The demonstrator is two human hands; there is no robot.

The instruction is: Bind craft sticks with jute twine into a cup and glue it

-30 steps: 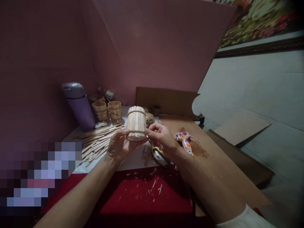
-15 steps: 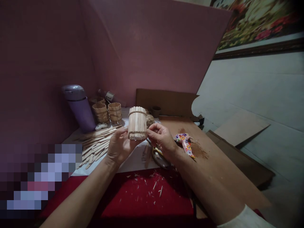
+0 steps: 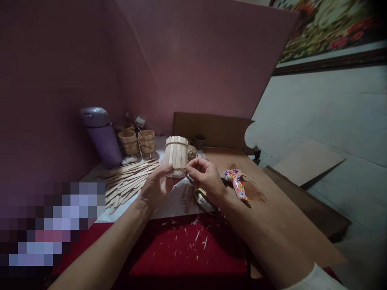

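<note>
A cup of upright craft sticks (image 3: pixel 177 153) is held up over the table, slightly tilted, with twine (image 3: pixel 177 143) around it near the top and another band low down. My left hand (image 3: pixel 159 181) is closed around its lower left side, thumb pressed on the front by the low band. At the lower right edge, the thumb and forefinger of my right hand (image 3: pixel 205 175) pinch together on what looks like the low twine's end; the fingertips hide most of it. Scissors (image 3: pixel 202 196) lie beneath my right hand, and a ball of twine (image 3: pixel 192 152) sits behind the cup.
Loose craft sticks (image 3: pixel 127 185) spread to the left, before a purple bottle (image 3: pixel 104 141) and several finished stick cups (image 3: pixel 146 143). A flower-patterned glue gun (image 3: pixel 237 183) lies on the cardboard (image 3: pixel 281 225) at right. Wood scraps litter the red cloth (image 3: pixel 181 253).
My left thumb has come round onto the cup's front, over the low twine band. The cup has shifted slightly right, while my right hand stays pinched at its lower edge.
</note>
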